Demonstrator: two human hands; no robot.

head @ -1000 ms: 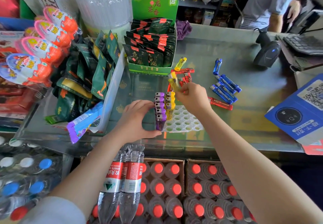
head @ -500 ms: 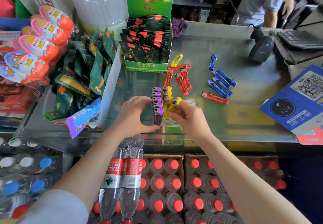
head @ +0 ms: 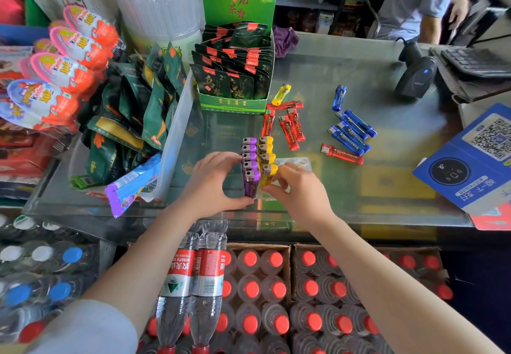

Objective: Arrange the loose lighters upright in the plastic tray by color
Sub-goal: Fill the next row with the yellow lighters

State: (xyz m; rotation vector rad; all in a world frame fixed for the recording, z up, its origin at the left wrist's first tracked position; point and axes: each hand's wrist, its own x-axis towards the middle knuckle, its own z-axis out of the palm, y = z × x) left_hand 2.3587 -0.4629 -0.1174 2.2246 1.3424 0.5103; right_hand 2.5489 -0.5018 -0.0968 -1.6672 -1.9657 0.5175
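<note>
Right hand (head: 298, 193) fingers clamped on the nearest yellow lighter (head: 268, 174), upright in the tray (head: 300, 162); left hand (head: 213, 185) fingers brace the purple row (head: 250, 165). Red lighters (head: 290, 129) lie loose on the desk (head: 387, 143).

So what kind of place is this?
Most likely a small shop counter: a barcode scanner, a payment QR sign, snack packets on display and crates of bottled water below.
</note>
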